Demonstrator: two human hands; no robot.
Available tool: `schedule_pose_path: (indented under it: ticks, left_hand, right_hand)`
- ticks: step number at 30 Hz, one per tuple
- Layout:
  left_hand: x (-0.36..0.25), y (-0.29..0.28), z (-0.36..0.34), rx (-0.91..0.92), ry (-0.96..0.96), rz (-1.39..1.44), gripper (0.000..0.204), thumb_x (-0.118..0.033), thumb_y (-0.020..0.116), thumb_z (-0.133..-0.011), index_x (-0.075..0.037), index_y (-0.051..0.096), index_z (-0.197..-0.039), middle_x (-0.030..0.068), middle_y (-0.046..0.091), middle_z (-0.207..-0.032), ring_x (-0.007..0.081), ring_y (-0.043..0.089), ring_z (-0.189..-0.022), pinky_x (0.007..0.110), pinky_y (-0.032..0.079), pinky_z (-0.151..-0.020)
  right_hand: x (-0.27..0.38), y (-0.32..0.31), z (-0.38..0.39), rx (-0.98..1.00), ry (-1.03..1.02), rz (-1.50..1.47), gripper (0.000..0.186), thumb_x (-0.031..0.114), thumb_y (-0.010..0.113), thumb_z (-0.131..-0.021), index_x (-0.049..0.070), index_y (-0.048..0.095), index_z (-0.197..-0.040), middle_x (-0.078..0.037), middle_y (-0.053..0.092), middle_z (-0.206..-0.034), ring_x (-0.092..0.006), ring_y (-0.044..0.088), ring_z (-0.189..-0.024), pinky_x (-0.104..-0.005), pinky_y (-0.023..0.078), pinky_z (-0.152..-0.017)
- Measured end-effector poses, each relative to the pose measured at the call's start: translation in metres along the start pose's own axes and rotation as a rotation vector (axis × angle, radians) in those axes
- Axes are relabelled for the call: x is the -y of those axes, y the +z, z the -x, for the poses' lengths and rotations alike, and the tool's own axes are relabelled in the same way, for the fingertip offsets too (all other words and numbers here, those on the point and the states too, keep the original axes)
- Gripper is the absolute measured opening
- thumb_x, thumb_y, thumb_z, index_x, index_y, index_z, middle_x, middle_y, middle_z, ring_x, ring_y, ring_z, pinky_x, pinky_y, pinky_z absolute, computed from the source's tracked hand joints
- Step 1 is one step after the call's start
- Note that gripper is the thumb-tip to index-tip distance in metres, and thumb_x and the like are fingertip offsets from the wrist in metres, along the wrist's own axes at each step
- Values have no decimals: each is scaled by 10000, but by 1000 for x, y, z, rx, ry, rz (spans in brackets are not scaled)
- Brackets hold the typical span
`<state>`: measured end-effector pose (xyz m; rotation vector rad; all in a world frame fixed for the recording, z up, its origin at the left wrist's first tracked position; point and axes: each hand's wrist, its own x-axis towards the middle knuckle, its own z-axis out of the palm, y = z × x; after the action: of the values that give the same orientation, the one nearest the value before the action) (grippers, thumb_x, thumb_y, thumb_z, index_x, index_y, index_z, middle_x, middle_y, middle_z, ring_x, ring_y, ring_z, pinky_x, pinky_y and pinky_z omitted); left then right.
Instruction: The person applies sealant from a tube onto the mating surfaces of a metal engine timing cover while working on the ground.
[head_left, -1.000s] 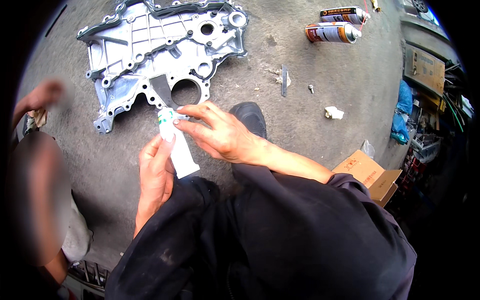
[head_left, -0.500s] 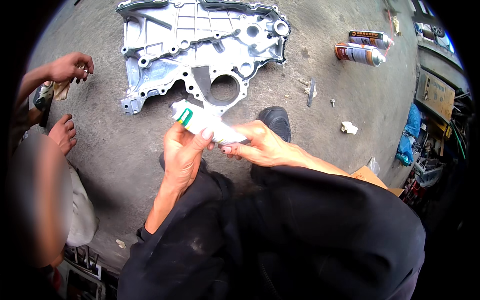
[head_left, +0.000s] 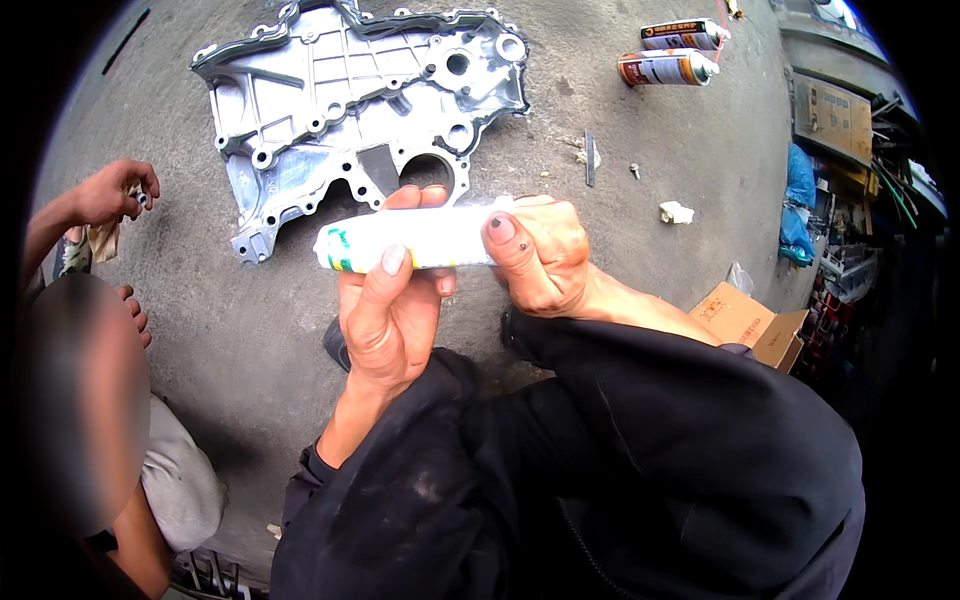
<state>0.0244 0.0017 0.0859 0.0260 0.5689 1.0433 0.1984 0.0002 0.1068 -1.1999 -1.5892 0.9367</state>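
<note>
White tube (head_left: 440,238): held crosswise between the two hands, on the near side of the metal casting (head_left: 365,128); its green-and-yellow printed end points left.
Step in hand: judged to be two-handed handling of the tube, the left hand bearing its body and the right hand gripping its right end.
Demand of next move: any change of grip likely calls for steady support from one hand while the other loosens; a hard squeeze could deform the tube.
Left hand (head_left: 388,312): palm turned up beneath the tube; thumb lies over the near face, fingers wrap behind, with fingertips showing past the far edge; grasp is closed on the tube.
Left forearm: rises from the near side, wrist roughly straight.
Right hand (head_left: 548,255): fingers curled into a fist about the right end; thumb presses along it, pointing far and left.
Right forearm: enters from the near right, above the dark trousers (head_left: 660,430).
Tube tip: cap or opening cannot be determined.
</note>
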Motion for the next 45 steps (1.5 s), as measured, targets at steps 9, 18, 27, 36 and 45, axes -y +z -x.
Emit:
schedule_pose_path:
  ticks: [9, 18, 27, 36, 45]
  left_hand:
    - [-1, 20, 9, 9, 142, -244, 447, -53, 669, -915, 48, 529, -1326, 205, 618, -1289, 154, 618, -811, 288, 516, -668]
    - [-7, 25, 5, 103, 108, -207, 464, -70, 670, -920, 29, 500, -1339, 260, 585, -1318, 189, 649, -790, 320, 539, -650]
    - [-6, 7, 3, 19, 299, -290, 596, -240, 808, -853, -33, 510, -1326, 257, 586, -1297, 141, 650, -724, 237, 530, -552]
    - [1, 6, -7, 22, 366, -397, 621, -223, 792, -870, -57, 494, -1389, 228, 525, -1411, 144, 664, -775, 247, 545, -616]
    - [1, 3, -5, 32, 307, -367, 685, -331, 727, -909, -39, 427, -1451, 148, 487, -1483, 113, 582, -821, 210, 485, -674]
  right_hand:
    - [3, 12, 5, -167, 210, -14, 444, 314, 508, -1063, -7, 597, -770, -72, 531, -591, -165, 538, -501, -332, 397, -459]
    - [-1, 4, -6, -131, 115, -94, 476, 297, 477, -1073, -21, 609, -744, -72, 550, -585, -165, 549, -478, -316, 408, -451]
    - [-10, 18, -12, -198, 94, -198, 381, 91, 521, -1024, -17, 574, -662, -84, 456, -492, -197, 425, -382, -353, 321, -419]
    - [-16, 14, -27, -197, 355, -357, 485, 286, 499, -1066, -19, 609, -704, -44, 595, -591, -103, 532, -479, -268, 363, -415]
    - [-19, 5, -27, -191, 117, -180, 404, 151, 538, -1035, -25, 604, -677, -24, 515, -511, -90, 458, -439, -299, 338, -426]
